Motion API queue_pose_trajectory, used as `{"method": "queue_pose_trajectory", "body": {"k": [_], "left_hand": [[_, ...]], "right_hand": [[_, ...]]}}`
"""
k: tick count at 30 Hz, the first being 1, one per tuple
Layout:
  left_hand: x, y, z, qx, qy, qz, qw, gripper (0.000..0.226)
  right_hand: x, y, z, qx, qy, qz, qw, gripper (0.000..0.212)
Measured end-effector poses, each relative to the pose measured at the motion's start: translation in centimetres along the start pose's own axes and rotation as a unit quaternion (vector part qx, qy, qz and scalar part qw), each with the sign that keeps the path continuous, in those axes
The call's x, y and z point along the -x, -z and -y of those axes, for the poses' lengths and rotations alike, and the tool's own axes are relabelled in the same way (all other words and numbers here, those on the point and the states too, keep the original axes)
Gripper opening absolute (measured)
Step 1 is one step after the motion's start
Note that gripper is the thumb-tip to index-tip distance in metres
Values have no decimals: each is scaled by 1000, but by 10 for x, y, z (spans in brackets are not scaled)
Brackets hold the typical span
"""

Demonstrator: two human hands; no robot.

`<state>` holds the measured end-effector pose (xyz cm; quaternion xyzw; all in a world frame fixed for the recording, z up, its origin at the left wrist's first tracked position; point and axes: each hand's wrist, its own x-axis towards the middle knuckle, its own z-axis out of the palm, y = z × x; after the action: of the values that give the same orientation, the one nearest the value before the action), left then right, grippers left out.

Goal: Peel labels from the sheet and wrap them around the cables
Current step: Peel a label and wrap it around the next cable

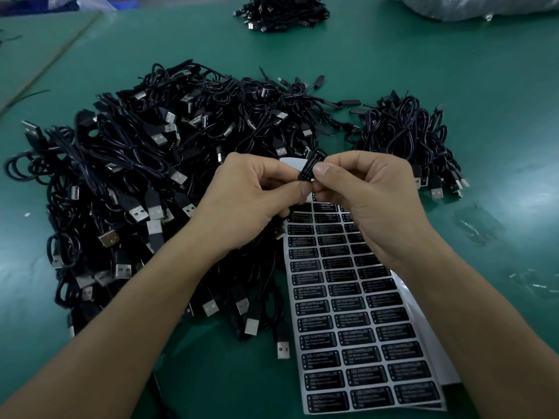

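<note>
Right hand: your right hand (372, 201) is up over the top of the sheet, thumb and forefinger pinched on the upper end of one black label (312, 165).
Left hand: your left hand (251, 189) meets it from the other side, fingertips nipping the label's lower end, so both hands are clamped on the same strip.
Label: it stands nearly upright between your thumbs, printed side towards you; whether a cable already lies behind it, I cannot tell.
Sheet: the sheet (348, 316) lies flat on the green table (499, 146) under your right forearm, its far end curling up white behind the label.
Progress: early days, I'd say. Only the bare backing at the top looks peeled, and row after row of labels is waiting below.
Cable heap: the big cable heap (136, 182) sprawls left of the sheet, touching its edge, USB plugs poking out everywhere.
Smaller bundle: a smaller bundle (402, 131) sits to the right; possibly the finished ones, but no labels show from here.
Around: a far pile (278, 13) of cables at the back, a plastic bag (484, 4) in the corner, clear plastic scraps (476, 225) on the right.
In the way: the tangle itself. Pulling one cable free may drag its neighbours onto the sheet.
</note>
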<state>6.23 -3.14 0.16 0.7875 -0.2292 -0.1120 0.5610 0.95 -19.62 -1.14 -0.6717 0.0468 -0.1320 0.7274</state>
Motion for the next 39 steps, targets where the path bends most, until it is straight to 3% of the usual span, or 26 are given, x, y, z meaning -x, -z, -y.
{"method": "queue_pose_trajectory", "body": {"k": [39], "left_hand": [[-1, 2, 2, 5, -7, 19, 1000, 5]], "right_hand": [[-1, -2, -1, 8, 4, -26, 1000, 12]]}}
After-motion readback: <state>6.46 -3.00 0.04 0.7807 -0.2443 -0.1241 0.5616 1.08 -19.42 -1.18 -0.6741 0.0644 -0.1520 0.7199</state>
